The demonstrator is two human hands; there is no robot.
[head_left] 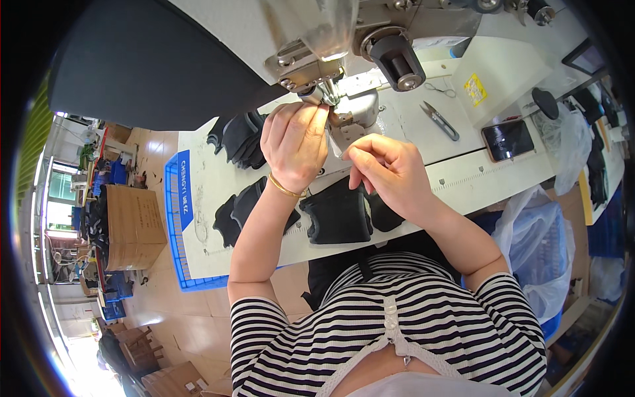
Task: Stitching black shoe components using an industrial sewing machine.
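My left hand (296, 142), a gold bangle at its wrist, reaches up to the needle area of a sewing machine (311, 71). Its fingertips are pressed together there; what lies between them is hidden. Just to the right, my right hand (391, 173) is closed in a pinch below the machine's arm post (357, 112). Anything in that pinch is too fine to name. Under my wrists, a dark shaped fabric piece (338, 213) lies flat on the white table, with others beside it. A stack of black fabric pieces (245, 142) rests left of my left hand.
Thread snips (440, 120) and a dark phone (508, 140) lie on the right of the table (456, 173). A blue plastic crate (173, 228) borders its left end. A clear plastic bag (539, 248) hangs at the right. Cardboard boxes (135, 228) stand on the floor to the left.
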